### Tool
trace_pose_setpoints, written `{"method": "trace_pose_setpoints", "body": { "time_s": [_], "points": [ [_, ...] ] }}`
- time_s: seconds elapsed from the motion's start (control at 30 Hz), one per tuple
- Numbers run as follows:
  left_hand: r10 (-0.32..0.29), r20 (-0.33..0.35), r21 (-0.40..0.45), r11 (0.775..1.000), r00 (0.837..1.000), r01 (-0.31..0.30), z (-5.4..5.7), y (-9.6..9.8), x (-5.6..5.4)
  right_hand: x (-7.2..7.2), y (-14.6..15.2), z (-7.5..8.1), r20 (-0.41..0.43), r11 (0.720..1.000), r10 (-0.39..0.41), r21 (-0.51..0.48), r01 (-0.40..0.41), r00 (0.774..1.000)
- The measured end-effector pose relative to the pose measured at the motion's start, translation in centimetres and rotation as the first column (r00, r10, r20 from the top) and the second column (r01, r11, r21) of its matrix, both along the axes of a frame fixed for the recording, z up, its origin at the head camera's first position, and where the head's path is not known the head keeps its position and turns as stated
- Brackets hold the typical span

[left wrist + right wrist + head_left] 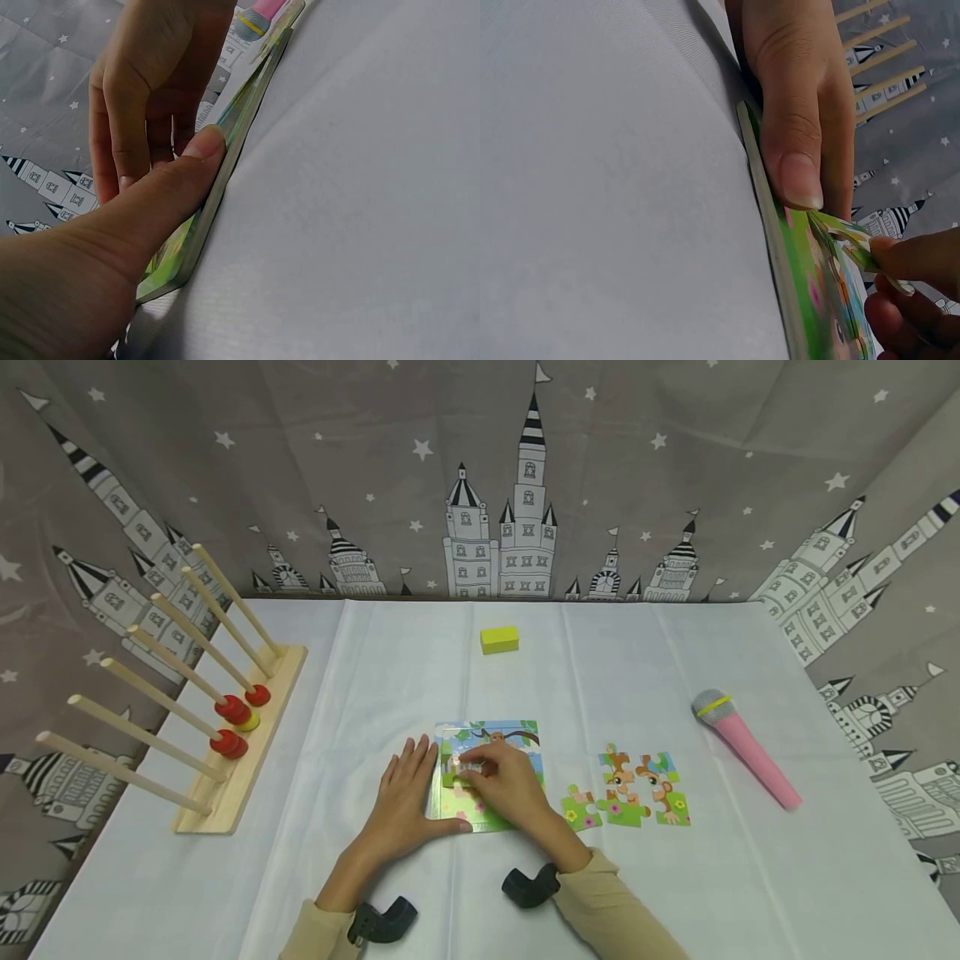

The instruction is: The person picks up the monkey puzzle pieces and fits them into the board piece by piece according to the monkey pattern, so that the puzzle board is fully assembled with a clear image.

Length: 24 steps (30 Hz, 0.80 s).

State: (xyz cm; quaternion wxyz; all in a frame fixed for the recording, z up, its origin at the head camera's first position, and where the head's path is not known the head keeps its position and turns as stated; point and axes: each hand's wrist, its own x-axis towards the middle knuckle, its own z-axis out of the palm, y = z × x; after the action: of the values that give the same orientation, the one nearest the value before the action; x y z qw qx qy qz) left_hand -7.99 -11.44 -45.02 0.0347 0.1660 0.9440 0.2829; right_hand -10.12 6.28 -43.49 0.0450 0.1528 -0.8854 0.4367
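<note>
A jigsaw puzzle board [487, 821] with a green and blue animal picture lies at the middle of the table. My left hand [401, 802] rests along its left side with fingers straight, and the thumb [184, 161] presses on its near edge. Over the board's left part, my right hand [512, 781] pinches a green puzzle piece [849, 241] between thumb and fingers. The piece is tilted, one edge close to the board; whether it is seated cannot be told. To the right lie several loose puzzle pieces [622, 787] showing a brown monkey and grass.
On the left stands a wooden peg stand [240, 802] with several upright pegs and red and yellow beads. A yellow block [499, 640] lies behind the board. At the right is a pink toy microphone [753, 756]. A grey castle-print cloth [337, 443] hangs behind the table.
</note>
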Motion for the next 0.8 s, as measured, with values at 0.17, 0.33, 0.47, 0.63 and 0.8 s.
{"method": "trace_pose_setpoints", "body": {
  "time_s": [0.17,0.33,0.47,0.63,0.8],
  "points": [
    [0.003,-0.003,-0.011,1.0,1.0,-0.003,-0.05,-0.05,0.0,-0.02,-0.24,0.04,0.028,1.0,-0.002,-0.015,0.002,1.0],
    [0.003,-0.006,-0.008,1.0,1.0,-0.003,-0.05,-0.06,0.0,-0.03,-0.3,-0.21,0.032,1.0,-0.013,0.001,0.013,0.999],
    [0.003,-0.007,-0.01,1.0,1.0,-0.003,-0.07,-0.03,0.01,0.06,-0.39,-0.33,0.014,0.997,-0.033,0.064,0.032,0.999],
    [0.005,0.0,-0.018,1.0,1.0,-0.005,-0.11,0.04,-0.03,0.14,-0.42,-0.42,0.011,0.99,-0.047,0.133,0.045,0.999],
    [0.007,-0.003,-0.019,1.0,1.0,-0.007,-0.11,0.07,0.0,0.22,-0.45,-0.53,0.007,0.988,-0.046,0.151,0.044,0.999]
  ]
}}
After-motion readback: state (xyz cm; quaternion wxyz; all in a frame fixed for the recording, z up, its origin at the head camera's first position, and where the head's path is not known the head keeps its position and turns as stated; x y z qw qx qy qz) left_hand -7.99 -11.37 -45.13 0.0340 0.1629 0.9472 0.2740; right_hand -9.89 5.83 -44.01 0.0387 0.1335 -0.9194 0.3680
